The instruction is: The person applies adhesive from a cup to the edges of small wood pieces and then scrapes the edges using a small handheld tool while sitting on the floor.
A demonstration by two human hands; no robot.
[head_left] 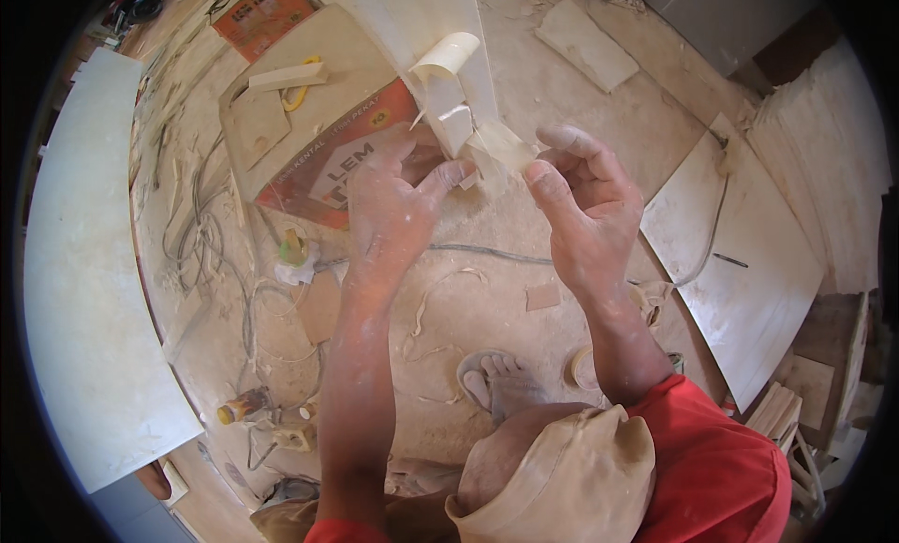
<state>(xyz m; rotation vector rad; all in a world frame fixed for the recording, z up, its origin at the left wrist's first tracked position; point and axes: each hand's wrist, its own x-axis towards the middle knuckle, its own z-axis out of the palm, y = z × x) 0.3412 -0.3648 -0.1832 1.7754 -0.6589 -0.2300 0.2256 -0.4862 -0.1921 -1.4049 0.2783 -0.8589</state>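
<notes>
My left hand (393, 206) pinches a thin, pale, partly see-through strip (501, 154) between thumb and fingers, at the lower end of a long white panel (403, 19). My right hand (590, 206) grips the strip's right end between thumb and index finger, its other fingers curled. A curled cream piece (445, 51) of the thin material stands up from the panel just above both hands. Behind my left hand lies a red printed cardboard box (309, 173), its printing partly hidden by that hand.
A dusty floor (487, 262) holds cables, scraps, a yellow-capped bottle (243, 407) and a yellow-handled tool (300, 94). Long pale boards lie left (89, 262) and right (740, 300); more sheets (824, 168) stand at the far right. An orange box (262, 19) sits top left.
</notes>
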